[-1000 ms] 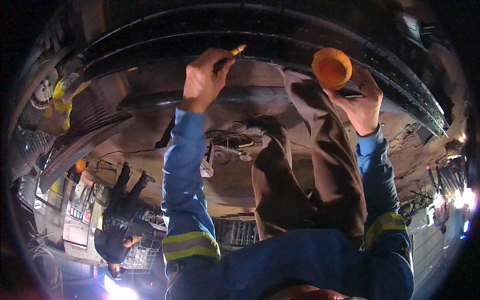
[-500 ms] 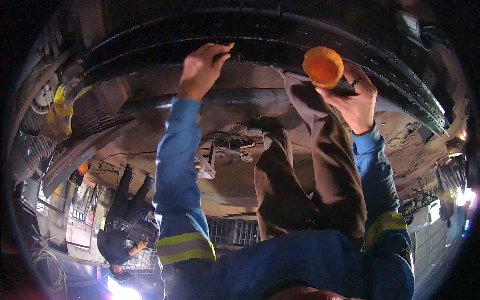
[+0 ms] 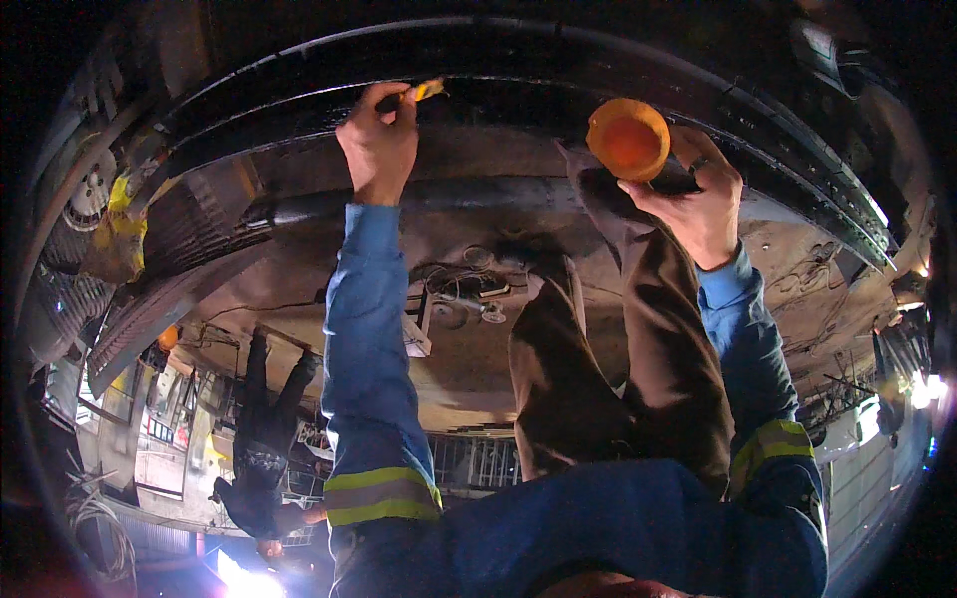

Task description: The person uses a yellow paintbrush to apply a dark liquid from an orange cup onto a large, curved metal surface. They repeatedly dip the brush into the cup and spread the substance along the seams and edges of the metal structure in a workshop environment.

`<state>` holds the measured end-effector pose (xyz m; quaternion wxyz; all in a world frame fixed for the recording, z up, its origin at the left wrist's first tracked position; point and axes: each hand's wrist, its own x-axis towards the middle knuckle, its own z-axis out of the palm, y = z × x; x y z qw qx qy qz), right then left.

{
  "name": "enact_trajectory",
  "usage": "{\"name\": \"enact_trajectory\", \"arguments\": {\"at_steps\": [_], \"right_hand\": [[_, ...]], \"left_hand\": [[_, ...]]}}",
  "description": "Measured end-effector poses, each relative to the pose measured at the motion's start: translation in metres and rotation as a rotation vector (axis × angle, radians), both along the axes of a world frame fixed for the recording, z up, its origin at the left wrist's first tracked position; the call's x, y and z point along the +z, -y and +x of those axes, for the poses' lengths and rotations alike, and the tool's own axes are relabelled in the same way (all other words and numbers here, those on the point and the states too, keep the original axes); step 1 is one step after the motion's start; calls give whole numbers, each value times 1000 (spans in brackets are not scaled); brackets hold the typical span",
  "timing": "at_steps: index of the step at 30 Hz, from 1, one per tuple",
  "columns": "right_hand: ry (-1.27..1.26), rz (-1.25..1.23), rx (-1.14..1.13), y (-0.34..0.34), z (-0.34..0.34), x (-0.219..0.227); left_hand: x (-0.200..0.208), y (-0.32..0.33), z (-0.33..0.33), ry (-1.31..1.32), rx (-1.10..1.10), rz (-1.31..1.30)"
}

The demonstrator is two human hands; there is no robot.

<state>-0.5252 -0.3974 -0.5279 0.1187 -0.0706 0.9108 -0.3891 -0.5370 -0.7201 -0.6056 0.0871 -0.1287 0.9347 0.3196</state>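
A small yellow paintbrush (image 3: pixel 429 90) is pinched in my left hand (image 3: pixel 379 145), its tip pointing to the right. That hand is up against the long black steel beam (image 3: pixel 518 100), which curves across the far part of the view. The fingers hide most of the brush's handle. My right hand (image 3: pixel 703 199) grips a round orange cup (image 3: pixel 628 140) from its right side, thumb underneath. The cup's mouth faces the camera, and its inside is a deeper orange; I cannot tell how full it is. It is close to the beam's near edge.
A grey pipe (image 3: pixel 478 194) runs behind my forearms. Cables and small tools (image 3: pixel 464 284) lie on the brown floor. Corrugated metal (image 3: pixel 179 299) and a yellow bag (image 3: pixel 120 234) are at the left. Another person (image 3: pixel 259 458) stands lower left, near a bright light (image 3: pixel 244 578).
My left hand has shifted left and slightly down with the paintbrush, showing more of it. The right hand and cup have moved slightly left. The other person has changed posture.
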Motion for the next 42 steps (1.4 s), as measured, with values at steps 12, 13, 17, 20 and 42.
{"name": "enact_trajectory", "arguments": {"at_steps": [12, 13, 17, 20, 42], "right_hand": [[-44, -20, 12, 1, 3, -5], [-39, -28, 16, 3, 4, -5], [-7, -31, 27, 2, 3, -5], [8, -13, 8, 2, 2, -5], [157, -76, 11, 59, -20, 20]], "left_hand": [[16, -4, -23, 70, -548, 271], [10, -5, -21, 51, -551, 254], [11, -7, -4, 202, -632, 149], [29, 5, 0, 158, -478, 204], [20, 76, 35, 83, 214, 215]]}}
